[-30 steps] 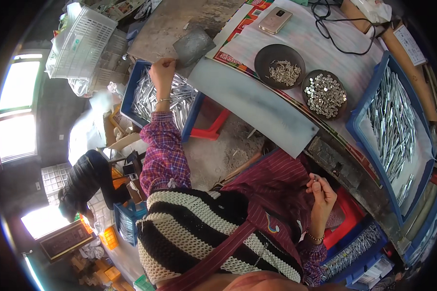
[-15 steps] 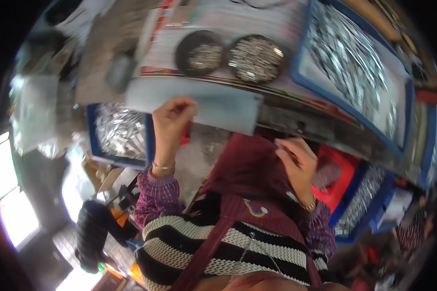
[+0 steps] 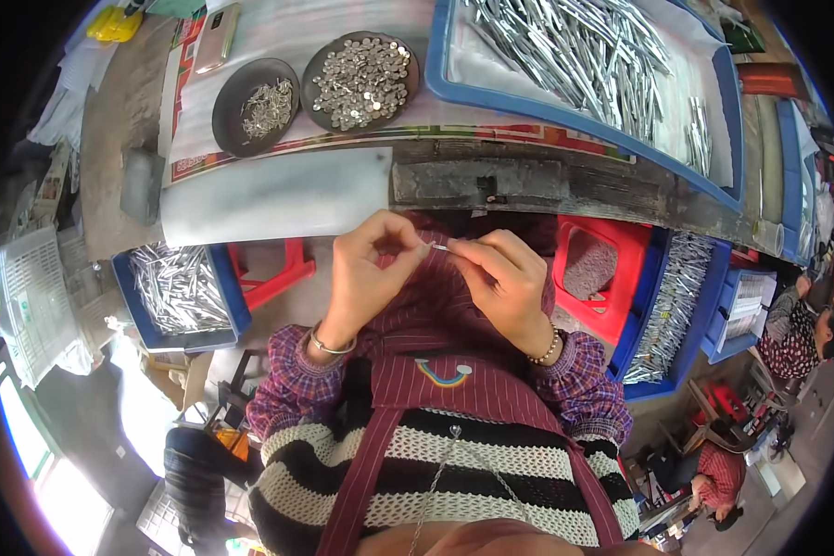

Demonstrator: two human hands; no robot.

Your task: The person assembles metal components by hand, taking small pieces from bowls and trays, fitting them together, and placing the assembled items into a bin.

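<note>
Daylight blazed white, washing out the window (image 3: 76, 491) far left of the maroon apron (image 3: 496, 397)! Above and right of it, metal strips (image 3: 574, 56) threw hard glints; over it, the left hand (image 3: 366, 269) and right hand (image 3: 510, 283) came through crisp, while fisheye curves bent edges into black corners.

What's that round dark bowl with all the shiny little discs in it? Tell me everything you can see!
The bowl is round, shallow and dark brownish-grey, with a plain rim; its material is hard to tell. It stands upright and open on whitish sheeting. Silvery discs cover most of its inside, some glinting. A second dark bowl sits close on its left; whether their rims touch isn't clear. Nobody is touching it.
</note>
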